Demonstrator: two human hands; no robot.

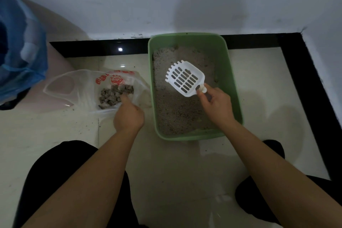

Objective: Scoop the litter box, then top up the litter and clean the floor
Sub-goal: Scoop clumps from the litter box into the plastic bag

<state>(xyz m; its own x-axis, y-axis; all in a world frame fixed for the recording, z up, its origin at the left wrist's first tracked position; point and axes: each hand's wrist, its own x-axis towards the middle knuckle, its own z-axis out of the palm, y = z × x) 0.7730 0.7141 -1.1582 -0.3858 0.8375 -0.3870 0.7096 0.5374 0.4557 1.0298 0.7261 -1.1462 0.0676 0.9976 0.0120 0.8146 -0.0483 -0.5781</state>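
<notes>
Head view: scooping looks well along, with lumpy grey clumps (pixel 115 93) in the thin clear plastic bag (pixel 77 87), whose rim the left hand (pixel 128 114) pinches. Top-up and floor cleaning seem undone; specks dot the glossy tile floor (pixel 259 79). The right hand (pixel 216 103) grips the empty white slotted scoop (pixel 185 78) above grainy litter (pixel 177 109) in the green plastic litter box (pixel 187 36), just beside the bag.

We reach both bare forearms (pixel 103 163) forward and down from the bottom of the view. Our left hand (pixel 128 114) turns its back to us, and its fingers are curled down over the near edge of the plastic bag (pixel 83 87), gripping it. Our right hand (pixel 216 105) is a little more forward, with fingers and thumb closed around the handle of the white litter scoop (pixel 185 78) and the wrist almost straight. The two hands are well apart.
</notes>
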